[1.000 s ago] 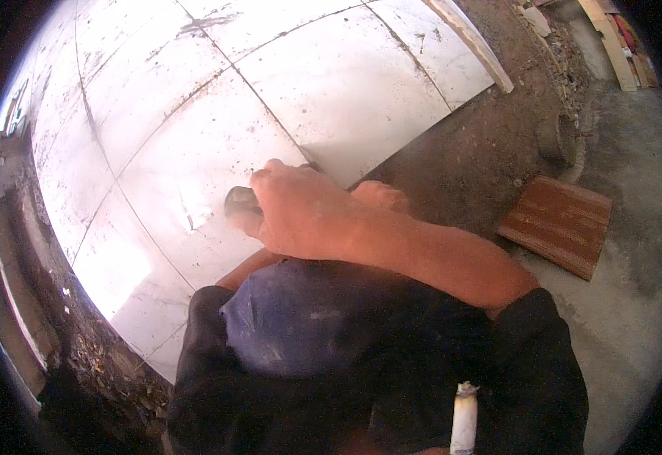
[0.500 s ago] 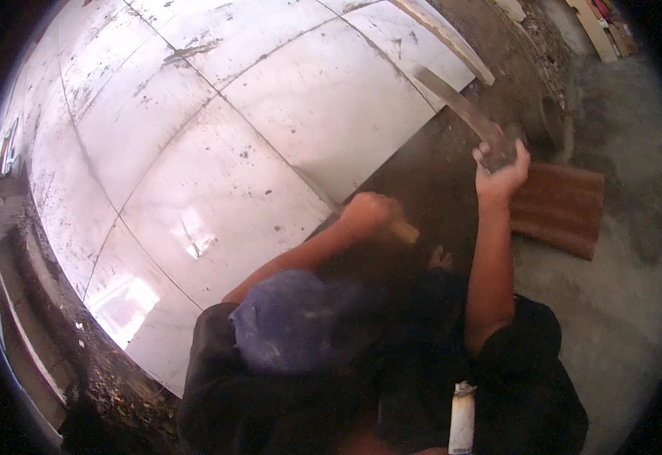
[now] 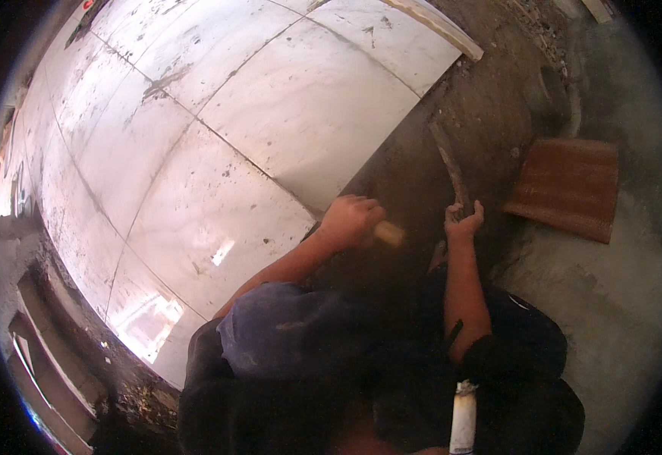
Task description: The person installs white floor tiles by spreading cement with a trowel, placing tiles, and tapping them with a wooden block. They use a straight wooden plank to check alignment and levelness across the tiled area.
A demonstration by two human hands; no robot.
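Note:
My left hand (image 3: 352, 221) is closed round a tool with a short, light wooden handle (image 3: 388, 233); its working end is hidden. The fist is beside the near corner of the white floor tiles (image 3: 224, 201), over the dark soil. My right hand (image 3: 463, 223) grips the near end of a long, narrow, rough brown stick (image 3: 449, 163). The stick points away from me above the bare soil (image 3: 414, 171), tilted slightly left at its far end. Whether its tip touches the soil I cannot tell.
A reddish-brown ridged sheet (image 3: 566, 188) lies on the grey concrete (image 3: 581, 303) to the right. A wooden strip (image 3: 441, 29) lies along the far tile edge. A cigarette (image 3: 463, 421) shows at the lower edge. Broken masonry and debris (image 3: 137, 387) border the tiles at left.
My right hand has come down toward me and to the left, with the stick now lower and steeper. My left hand, still round the handle, has shifted slightly left. The view has shifted a little.

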